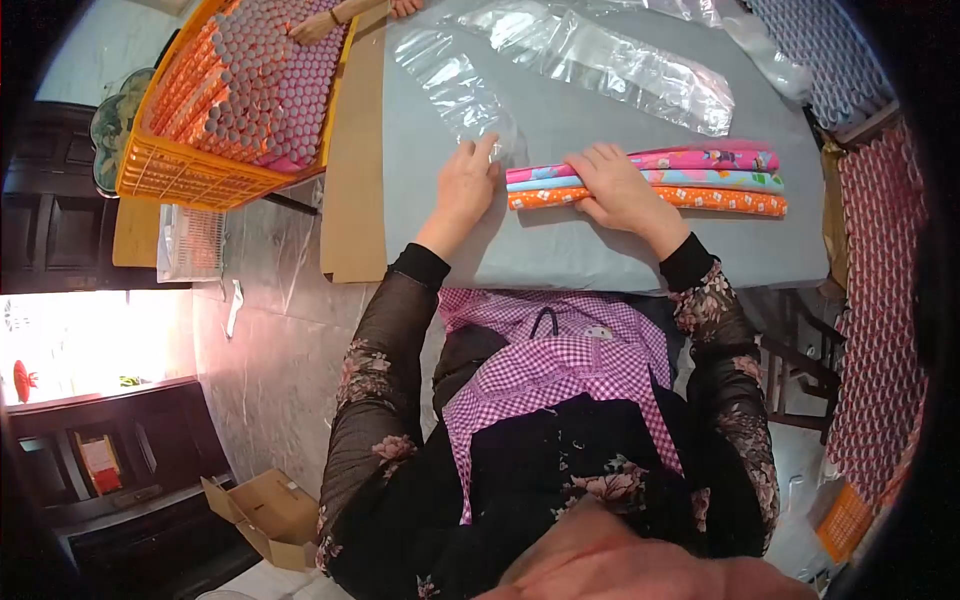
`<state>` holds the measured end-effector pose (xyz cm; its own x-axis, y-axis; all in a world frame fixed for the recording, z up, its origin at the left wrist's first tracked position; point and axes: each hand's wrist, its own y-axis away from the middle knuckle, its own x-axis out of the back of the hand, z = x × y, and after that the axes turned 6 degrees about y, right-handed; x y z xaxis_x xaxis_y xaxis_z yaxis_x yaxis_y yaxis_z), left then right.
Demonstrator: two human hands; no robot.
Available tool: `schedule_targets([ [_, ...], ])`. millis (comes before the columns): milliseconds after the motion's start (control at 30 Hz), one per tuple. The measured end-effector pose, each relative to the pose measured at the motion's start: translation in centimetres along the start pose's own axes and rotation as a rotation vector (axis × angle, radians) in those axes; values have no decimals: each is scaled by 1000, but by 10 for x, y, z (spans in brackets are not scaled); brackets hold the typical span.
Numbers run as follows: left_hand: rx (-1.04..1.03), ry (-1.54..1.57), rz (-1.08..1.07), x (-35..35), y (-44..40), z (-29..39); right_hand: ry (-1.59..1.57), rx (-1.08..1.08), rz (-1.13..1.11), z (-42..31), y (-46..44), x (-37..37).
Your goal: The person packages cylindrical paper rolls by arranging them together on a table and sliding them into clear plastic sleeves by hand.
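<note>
Three patterned rolls lie side by side on the grey-covered table: a pink roll [715, 160], a light blue roll [730, 181] and an orange roll [725, 201]. My right hand [622, 192] lies across them near their left part, its fingers curled over the far side and its thumb at the near side. To the left, my left hand [466, 187] is at the near end of a clear plastic bag [455, 85]. Its fingers are bent against the film, with the index finger reaching forward. The exact pinch is partly hidden.
More clear plastic bags [640, 80] lie across the far side of the table [600, 262]. An orange crate [200, 168] full of rolls stands at the left, with another person's hand [318, 27] over it. Stacked rolls [880, 320] line the right. An opened cardboard box [270, 510] sits on the floor.
</note>
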<state>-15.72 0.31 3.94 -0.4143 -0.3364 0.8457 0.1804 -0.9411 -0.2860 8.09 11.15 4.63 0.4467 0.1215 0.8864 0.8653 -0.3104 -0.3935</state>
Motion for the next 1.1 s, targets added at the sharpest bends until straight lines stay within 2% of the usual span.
schedule_targets([
  [100,76,54,1,-2,6,-1,-10,-6,-22,-3,-1,3],
  [267,-9,97,146,-2,15,-1,7,0,-18,-7,-4,8],
  [400,28,152,147,0,21,-7,2,12,-15,-7,-4,8],
  [600,124,224,100,7,16,-22,-24,1,-42,-9,-1,7],
  [667,264,162,166,26,5,-30,-31,-10,-75,-13,-2,9],
  [733,-34,-130,483,46,-6,-81,-36,-21,-107,-13,-1,12],
  [800,77,-3,580,99,-11,-79,-38,10,-73,-13,-1,10],
  [867,105,-60,719,147,-6,-110,-12,19,-52,-12,-1,9],
  [933,120,-285,788,198,11,-113,6,30,-32,-10,-1,5],
  [1000,181,-174,913,238,25,-108,9,33,-40,-6,2,0],
  [1067,385,-322,1101,270,45,-91,0,28,-39,-5,3,-1],
  [1100,361,-459,1131,288,59,-100,-5,26,-47,-5,4,-2],
])
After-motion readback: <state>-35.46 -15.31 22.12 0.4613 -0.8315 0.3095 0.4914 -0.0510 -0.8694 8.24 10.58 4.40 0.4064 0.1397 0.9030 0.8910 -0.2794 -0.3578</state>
